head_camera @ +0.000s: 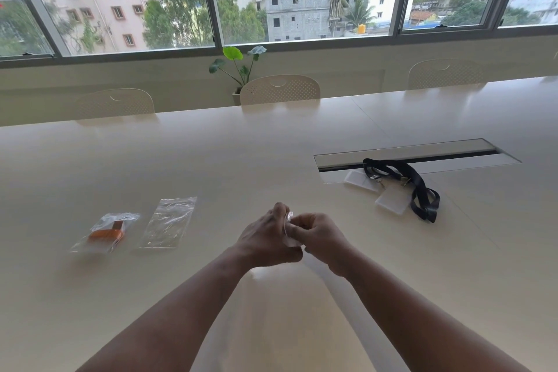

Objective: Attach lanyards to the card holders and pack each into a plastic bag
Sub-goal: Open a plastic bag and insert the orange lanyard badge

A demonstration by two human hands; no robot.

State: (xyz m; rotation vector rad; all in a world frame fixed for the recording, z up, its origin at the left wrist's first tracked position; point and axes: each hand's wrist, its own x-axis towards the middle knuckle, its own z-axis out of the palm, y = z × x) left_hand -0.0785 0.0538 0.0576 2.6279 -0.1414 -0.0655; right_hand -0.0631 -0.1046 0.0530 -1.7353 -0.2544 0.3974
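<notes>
My left hand [267, 237] and my right hand [318, 234] meet above the table's middle, fingers curled, both gripping a small clear plastic bag [289, 228] between them; its contents are hidden. At the right lie two clear card holders [362, 180] [392, 199] with black lanyards [418, 187] draped over them. On the left an empty plastic bag [169, 222] lies flat. Beside it sits a packed bag with an orange lanyard [105, 234] inside.
The long cream table [211, 160] has a cable slot [416, 154] at the right rear. Three perforated chairs stand behind its far edge, with a potted plant [241, 66] and windows beyond.
</notes>
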